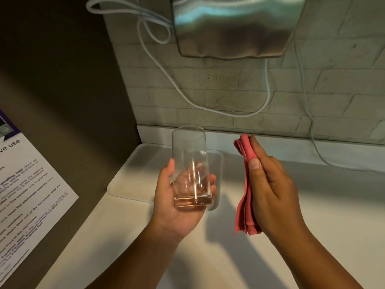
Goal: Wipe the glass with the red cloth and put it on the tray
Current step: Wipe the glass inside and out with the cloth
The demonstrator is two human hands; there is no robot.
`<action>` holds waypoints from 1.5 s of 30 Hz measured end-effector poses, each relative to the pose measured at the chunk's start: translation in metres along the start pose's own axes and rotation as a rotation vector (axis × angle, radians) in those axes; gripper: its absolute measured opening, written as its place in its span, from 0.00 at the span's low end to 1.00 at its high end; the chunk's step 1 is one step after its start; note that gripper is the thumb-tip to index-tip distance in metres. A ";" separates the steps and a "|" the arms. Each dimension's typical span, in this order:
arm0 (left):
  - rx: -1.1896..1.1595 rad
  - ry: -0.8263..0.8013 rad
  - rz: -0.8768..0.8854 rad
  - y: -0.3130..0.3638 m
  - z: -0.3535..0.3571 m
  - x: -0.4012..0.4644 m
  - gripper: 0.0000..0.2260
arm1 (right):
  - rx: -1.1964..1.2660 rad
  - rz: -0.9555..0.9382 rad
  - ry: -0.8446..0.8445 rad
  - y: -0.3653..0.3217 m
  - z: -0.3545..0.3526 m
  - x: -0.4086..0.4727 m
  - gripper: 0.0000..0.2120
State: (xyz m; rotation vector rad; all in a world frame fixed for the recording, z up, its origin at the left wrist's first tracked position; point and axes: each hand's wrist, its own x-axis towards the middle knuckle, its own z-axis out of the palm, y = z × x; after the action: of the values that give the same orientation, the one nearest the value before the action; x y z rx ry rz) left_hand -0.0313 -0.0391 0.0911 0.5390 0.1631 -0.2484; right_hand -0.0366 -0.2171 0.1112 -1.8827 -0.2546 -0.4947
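One glass (pixel 190 170), upright, gripped near its base in left hand (pixel 179 197), held above one white tray (pixel 129 176) on counter (pixel 312 205). One folded red cloth (pixel 245 184) pinched in right hand (pixel 270 184), just beside glass, not touching. Two hands total.

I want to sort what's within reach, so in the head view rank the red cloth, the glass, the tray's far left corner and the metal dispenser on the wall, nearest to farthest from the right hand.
1. Red cloth, in the right hand itself.
2. Glass, to its left, held by the left hand.
3. Tray's far left corner, beyond the glass.
4. Metal dispenser, high on the wall.
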 end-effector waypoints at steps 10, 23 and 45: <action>0.060 0.016 0.015 -0.009 -0.003 0.009 0.30 | -0.117 -0.128 -0.024 -0.013 0.008 -0.013 0.22; 0.171 -0.023 0.014 -0.026 -0.004 0.003 0.19 | -0.736 -0.312 -0.154 -0.053 0.038 -0.011 0.23; 0.213 0.066 0.031 -0.017 -0.006 0.006 0.19 | -0.676 -0.361 -0.210 -0.037 0.035 -0.017 0.23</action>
State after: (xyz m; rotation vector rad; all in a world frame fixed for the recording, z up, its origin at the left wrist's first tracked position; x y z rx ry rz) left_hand -0.0306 -0.0516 0.0762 0.7610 0.1932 -0.2189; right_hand -0.0595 -0.1705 0.1237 -2.5707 -0.6349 -0.6839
